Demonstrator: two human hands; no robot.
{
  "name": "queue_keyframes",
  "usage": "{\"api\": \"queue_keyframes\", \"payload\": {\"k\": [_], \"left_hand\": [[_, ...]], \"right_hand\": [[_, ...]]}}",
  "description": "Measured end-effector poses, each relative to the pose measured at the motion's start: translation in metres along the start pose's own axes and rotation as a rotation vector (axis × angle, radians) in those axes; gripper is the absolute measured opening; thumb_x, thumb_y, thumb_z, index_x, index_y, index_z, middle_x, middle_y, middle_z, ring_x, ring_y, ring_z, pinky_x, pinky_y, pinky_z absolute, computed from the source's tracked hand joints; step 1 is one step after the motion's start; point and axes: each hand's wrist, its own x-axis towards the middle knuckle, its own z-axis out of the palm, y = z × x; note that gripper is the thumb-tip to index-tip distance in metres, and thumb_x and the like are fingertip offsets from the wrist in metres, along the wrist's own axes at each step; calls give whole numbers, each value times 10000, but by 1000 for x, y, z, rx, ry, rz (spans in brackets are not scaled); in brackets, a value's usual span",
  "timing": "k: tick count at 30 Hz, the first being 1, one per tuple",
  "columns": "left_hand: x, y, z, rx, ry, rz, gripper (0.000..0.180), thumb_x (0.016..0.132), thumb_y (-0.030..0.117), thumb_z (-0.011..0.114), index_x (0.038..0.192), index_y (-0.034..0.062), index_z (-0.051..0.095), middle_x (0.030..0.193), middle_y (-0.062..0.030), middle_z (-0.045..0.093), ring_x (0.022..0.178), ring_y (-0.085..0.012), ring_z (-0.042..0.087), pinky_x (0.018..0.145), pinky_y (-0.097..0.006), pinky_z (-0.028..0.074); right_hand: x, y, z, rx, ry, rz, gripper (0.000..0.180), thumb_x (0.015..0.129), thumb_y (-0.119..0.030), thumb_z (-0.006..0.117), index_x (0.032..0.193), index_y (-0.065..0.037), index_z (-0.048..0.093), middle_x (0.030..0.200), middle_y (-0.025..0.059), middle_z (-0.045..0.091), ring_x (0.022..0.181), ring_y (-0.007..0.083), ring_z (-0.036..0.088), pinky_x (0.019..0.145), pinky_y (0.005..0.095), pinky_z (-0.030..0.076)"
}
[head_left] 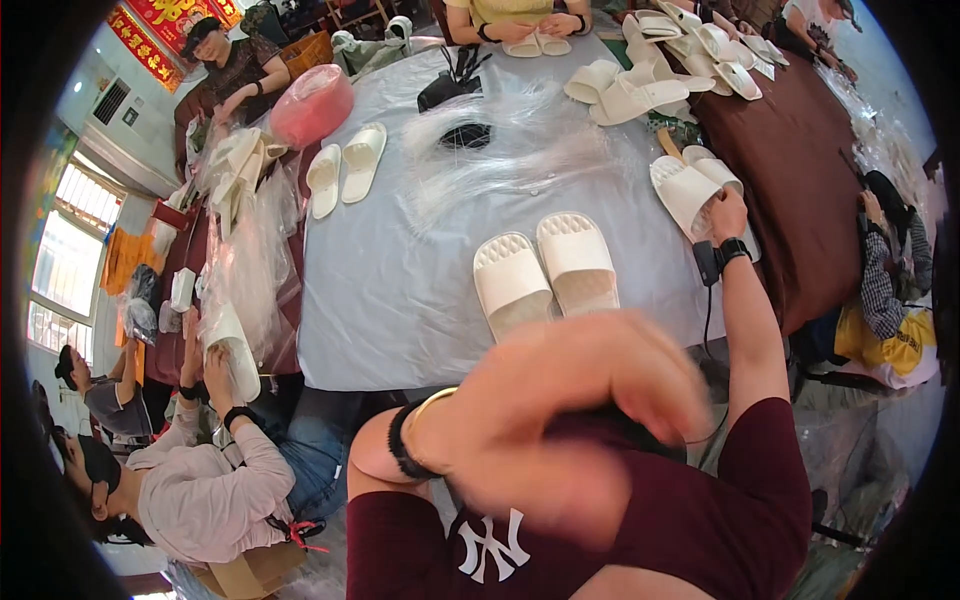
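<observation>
My left hand (570,400) is smeared by motion in front of my body, close to the camera, with a gold bangle and a black band at the wrist. Whether its fingers hold anything is unclear. Just beyond it, a pair of cream slippers (578,262) lies on the table, toes away from me, heels hidden by the hand. My right arm stretches to the table's right side, where my right hand (728,215) is closed on the edge of a cream slipper (688,196). The second slipper (715,168) of that pair lies against it, partly covered.
Clear plastic bags (510,150) cover the middle of the grey-blue table (370,290). Another slipper pair (345,165) sits at left, near a pink bundle (313,105). More slippers (690,50) are heaped at far right. Co-workers sit around; one at left holds a slipper (235,350).
</observation>
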Motion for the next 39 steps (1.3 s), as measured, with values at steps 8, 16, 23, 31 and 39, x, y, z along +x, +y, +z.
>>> {"api": "queue_keyframes", "payload": {"k": [8, 16, 23, 31, 39], "left_hand": [[-83, -174, -115, 1464, 58, -738, 521, 856, 495, 594, 865, -22, 657, 728, -205, 654, 694, -363, 644, 610, -445, 504], [-66, -218, -140, 1495, 277, -565, 479, 866, 479, 578, 719, 31, 663, 644, -188, 638, 581, -347, 636, 542, -438, 506], [-69, -231, -151, 1467, 398, -478, 447, 888, 452, 557, 731, 39, 621, 637, -185, 633, 571, -345, 632, 536, -440, 503], [-62, -244, -155, 1479, 448, -435, 426, 900, 393, 547, 698, 26, 623, 669, -190, 634, 613, -354, 633, 577, -451, 505], [-57, -222, -152, 1560, 413, -546, 410, 880, 406, 572, 740, 24, 629, 686, -172, 644, 632, -341, 643, 583, -446, 510]], "right_hand": [[-2, 36, -15, 339, 62, -8, 244, 796, -164, 574, 960, -8, 666, 921, 207, 675, 832, 313, 653, 731, 382, 486], [-37, 19, -52, 644, 12, -77, 246, 813, -105, 660, 1016, 32, 648, 918, 65, 690, 815, 120, 614, 739, 270, 479], [-87, -15, -69, 607, -32, -204, 172, 780, -35, 685, 937, 1, 626, 862, 25, 640, 792, 98, 587, 711, 242, 465], [-145, -57, -53, 693, -198, -238, 145, 746, -22, 697, 872, -6, 627, 797, 37, 609, 745, 132, 567, 674, 253, 439], [-165, -38, -41, 549, -209, -219, 148, 740, -63, 710, 816, -3, 597, 733, 65, 573, 662, 169, 528, 623, 280, 425]]}}
